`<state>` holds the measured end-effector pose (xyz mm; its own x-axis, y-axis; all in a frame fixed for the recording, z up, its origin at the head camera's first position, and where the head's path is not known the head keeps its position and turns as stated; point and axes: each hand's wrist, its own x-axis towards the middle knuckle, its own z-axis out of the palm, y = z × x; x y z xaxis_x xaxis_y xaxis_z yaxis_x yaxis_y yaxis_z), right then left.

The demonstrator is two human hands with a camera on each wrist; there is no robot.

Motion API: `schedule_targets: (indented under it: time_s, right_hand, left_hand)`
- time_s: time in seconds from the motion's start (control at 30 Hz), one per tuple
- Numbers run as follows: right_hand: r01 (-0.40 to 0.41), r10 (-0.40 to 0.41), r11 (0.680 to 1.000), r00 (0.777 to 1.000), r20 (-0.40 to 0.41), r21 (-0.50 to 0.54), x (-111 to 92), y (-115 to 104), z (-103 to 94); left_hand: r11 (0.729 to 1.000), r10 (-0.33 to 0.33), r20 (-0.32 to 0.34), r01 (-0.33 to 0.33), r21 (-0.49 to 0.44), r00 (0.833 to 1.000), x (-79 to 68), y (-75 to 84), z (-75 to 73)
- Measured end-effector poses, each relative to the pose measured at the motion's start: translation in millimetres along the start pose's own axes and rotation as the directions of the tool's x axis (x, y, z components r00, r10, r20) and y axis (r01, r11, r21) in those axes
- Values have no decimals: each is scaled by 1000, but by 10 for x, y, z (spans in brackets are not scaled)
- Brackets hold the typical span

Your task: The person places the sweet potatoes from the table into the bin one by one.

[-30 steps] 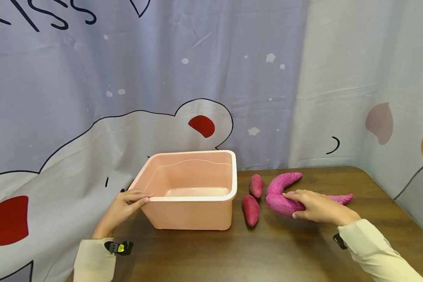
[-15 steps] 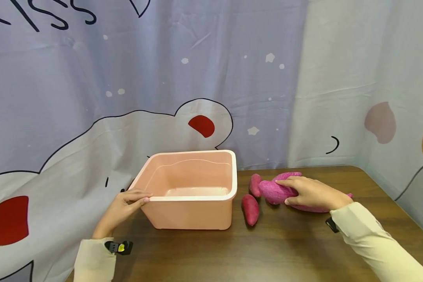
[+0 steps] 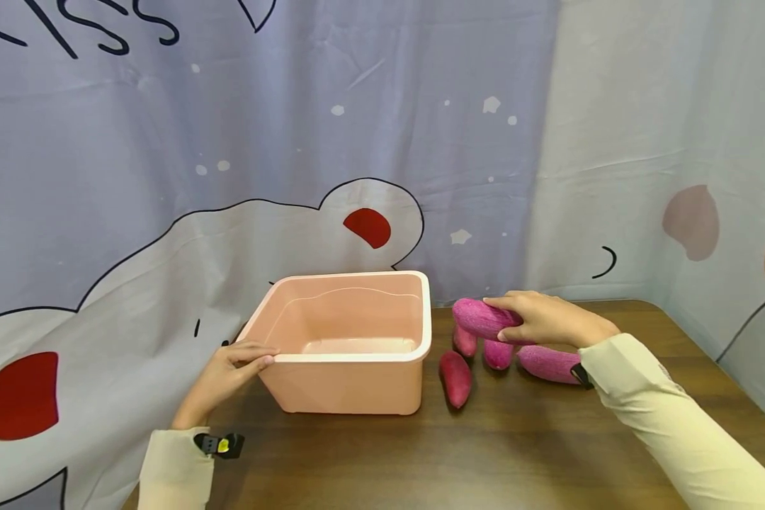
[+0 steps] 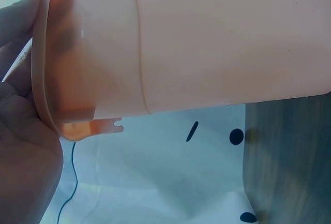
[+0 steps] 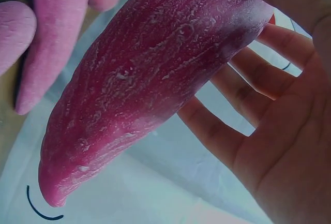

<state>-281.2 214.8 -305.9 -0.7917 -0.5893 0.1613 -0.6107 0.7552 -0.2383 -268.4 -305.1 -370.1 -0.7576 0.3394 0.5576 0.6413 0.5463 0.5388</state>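
Note:
My right hand (image 3: 551, 320) grips a large pink sweet potato (image 3: 478, 318) and holds it raised above the others, to the right of the bin. In the right wrist view the raised sweet potato (image 5: 139, 79) has rough, pale-streaked skin, with fingers and thumb around one end. My left hand (image 3: 226, 375) pinches the front left corner of the rim of a peach plastic bin (image 3: 344, 389). The left wrist view has the bin's outer wall (image 4: 207, 43) close up.
On the wooden table (image 3: 382, 460) lie a small red sweet potato (image 3: 455, 379), another behind it (image 3: 465, 342), a pink one (image 3: 498, 354) partly hidden under the held one, and a longer pink one (image 3: 551, 363). A printed curtain (image 3: 293, 142) hangs behind.
The right hand has lifted the pink sweet potato off the pile and moved it up and left toward the bin. The left hand stays on the rim.

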Motion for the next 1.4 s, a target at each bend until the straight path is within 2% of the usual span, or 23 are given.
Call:
schedule_targets:
  time_s: [0.47, 0.77, 1.13, 1.4]
  right_hand:
    - [44, -45, 998, 999, -4, -50, 362, -114, -190]
    - [67, -67, 998, 998, 9, -16, 587, -262, -268]
    - [50, -49, 998, 999, 23, -41, 831, -429, -329]
    - [72, -71, 997, 997, 23, -34, 1012, -517, -337]
  left_hand:
    - [999, -15, 13, 14, 30, 1000, -3, 34, -12]
    - [998, -45, 21, 44, 38, 999, 4, 91, 3]
    - [999, -40, 34, 39, 20, 999, 19, 94, 46]
    - [1000, -17, 29, 16, 13, 999, 32, 62, 55]
